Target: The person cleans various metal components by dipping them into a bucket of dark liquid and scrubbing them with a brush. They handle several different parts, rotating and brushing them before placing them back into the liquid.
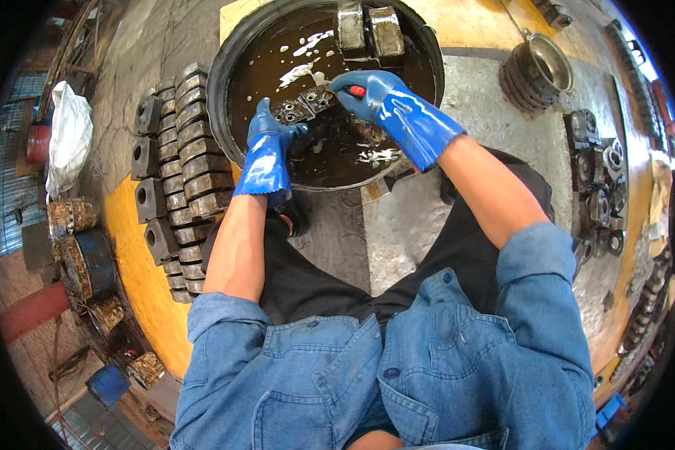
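Note:
My left hand [270,135], in a long blue rubber glove, grips one end of a dark, wet metal block [303,107] with several round holes. It holds the block just over dark oily liquid in a wide round black tub [217,112]. Against the block's other end is my gloved right hand [375,96], closed around a tool with a red handle [358,91]. The tool's working end is hidden, so I cannot tell its kind. Two larger metal pieces [386,31] stand side by side at the tub's far edge.
Rows of curved metal blocks [204,161] and dark holed blocks [148,191] line the floor to the left. At right are a stack of metal rings [540,71] and several small machined parts [600,180]. A white bag [69,135] lies far left.

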A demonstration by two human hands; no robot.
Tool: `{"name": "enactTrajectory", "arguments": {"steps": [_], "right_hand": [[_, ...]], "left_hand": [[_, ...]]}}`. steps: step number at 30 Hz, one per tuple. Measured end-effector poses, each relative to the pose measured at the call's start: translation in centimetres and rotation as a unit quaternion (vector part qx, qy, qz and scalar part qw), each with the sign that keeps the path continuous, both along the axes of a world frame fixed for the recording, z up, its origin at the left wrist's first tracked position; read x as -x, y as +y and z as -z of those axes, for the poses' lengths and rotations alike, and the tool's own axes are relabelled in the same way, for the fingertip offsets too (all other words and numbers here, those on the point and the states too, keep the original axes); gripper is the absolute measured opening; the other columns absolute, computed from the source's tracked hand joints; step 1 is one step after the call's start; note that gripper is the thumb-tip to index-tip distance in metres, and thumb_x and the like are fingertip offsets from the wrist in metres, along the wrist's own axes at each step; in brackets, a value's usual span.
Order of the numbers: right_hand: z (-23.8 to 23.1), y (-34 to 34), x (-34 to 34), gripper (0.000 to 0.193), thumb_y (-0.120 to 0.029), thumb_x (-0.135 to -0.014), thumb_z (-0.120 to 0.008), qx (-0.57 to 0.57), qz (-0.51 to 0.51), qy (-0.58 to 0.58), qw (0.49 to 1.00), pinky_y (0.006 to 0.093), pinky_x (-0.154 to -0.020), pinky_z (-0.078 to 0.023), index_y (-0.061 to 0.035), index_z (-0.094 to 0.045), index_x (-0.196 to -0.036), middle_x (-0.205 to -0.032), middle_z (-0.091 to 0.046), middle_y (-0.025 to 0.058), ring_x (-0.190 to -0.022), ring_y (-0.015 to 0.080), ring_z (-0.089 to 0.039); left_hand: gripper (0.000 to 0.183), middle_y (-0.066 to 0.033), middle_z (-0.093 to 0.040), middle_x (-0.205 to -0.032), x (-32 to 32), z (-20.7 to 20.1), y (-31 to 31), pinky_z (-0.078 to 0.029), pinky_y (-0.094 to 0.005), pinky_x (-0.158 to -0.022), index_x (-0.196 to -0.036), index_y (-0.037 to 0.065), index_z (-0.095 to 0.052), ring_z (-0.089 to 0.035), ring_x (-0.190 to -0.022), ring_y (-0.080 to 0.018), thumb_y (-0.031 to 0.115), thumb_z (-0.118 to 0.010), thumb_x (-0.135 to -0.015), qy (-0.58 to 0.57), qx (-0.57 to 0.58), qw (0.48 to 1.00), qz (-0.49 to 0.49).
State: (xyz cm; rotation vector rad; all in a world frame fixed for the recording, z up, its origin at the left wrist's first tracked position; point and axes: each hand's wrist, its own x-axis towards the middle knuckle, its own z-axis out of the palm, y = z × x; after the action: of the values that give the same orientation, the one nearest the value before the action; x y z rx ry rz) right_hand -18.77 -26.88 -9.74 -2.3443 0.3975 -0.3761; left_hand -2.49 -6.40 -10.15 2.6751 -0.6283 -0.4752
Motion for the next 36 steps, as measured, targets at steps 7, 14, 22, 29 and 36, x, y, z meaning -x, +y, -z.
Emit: {"name": "enactTrajectory", "arguments": {"steps": [7,14,22,29,36], "right_hand": [[-3.0,1.4,-0.2,0.025,-0.024,-0.096,-0.076,0.084,-0.087,0.009,0.993,0.0417,-0.096,-0.062,-0.0215,-0.080,-0.121,-0.121,-0.079,0.0078,-0.108,0.0319,-0.076],[-1.6,1.5,0.5,0.026,-0.025,-0.096,-0.077,0.112,-0.099,-0.025,0.988,0.0445,-0.092,-0.063,-0.0255,-0.079,-0.121,-0.117,-0.080,0.0081,-0.103,0.0314,-0.077],[-0.6,1.4,0.2,0.026,-0.034,-0.096,-0.077,-0.135,0.116,-0.014,0.984,0.0351,-0.088,-0.061,-0.0153,-0.082,-0.114,-0.099,-0.082,0.0086,-0.090,0.0218,-0.077],[2.1,0.0,0.0,0.036,-0.041,-0.096,-0.071,-0.260,0.154,0.054,0.952,0.0428,-0.089,-0.058,-0.0085,-0.081,-0.108,-0.101,-0.080,0.0171,-0.095,0.0323,-0.077],[6.2,1.3,-2.5,0.027,-0.027,-0.097,-0.079,-0.385,0.131,-0.012,0.914,0.0330,-0.087,-0.060,-0.0088,-0.080,-0.117,-0.103,-0.080,0.0050,-0.090,0.0152,-0.071]], "left_hand": [[0.117,-0.0276,-0.069,-0.139,0.0,0.1,0.0,-0.056,-0.0454,-0.108,-0.160,0.001,-0.043,-0.068,-0.129,-0.0382,0.035,-0.103,-0.065,0.009,0.026,1.000,0.005],[0.120,-0.0264,-0.070,-0.137,0.2,-0.4,-0.3,-0.057,-0.0435,-0.107,-0.159,0.001,-0.045,-0.070,-0.126,-0.0361,0.038,-0.105,-0.061,0.006,0.035,0.999,0.002],[0.109,-0.0253,-0.073,-0.128,0.6,-0.5,-0.4,-0.060,-0.0403,-0.098,-0.154,-0.006,-0.049,-0.073,-0.114,-0.0333,0.034,-0.101,-0.067,0.040,0.057,0.997,-0.045],[0.092,-0.0290,-0.072,-0.131,-0.4,-0.1,0.5,-0.058,-0.0429,-0.100,-0.136,-0.012,-0.059,-0.072,-0.119,-0.0380,0.042,-0.098,-0.072,0.081,0.118,0.982,-0.125],[0.079,-0.0211,-0.075,-0.115,1.9,-4.6,1.4,-0.053,-0.0417,-0.093,-0.123,-0.011,-0.071,-0.070,-0.103,-0.0281,0.059,-0.082,-0.087,0.141,0.113,0.977,-0.113]]}}
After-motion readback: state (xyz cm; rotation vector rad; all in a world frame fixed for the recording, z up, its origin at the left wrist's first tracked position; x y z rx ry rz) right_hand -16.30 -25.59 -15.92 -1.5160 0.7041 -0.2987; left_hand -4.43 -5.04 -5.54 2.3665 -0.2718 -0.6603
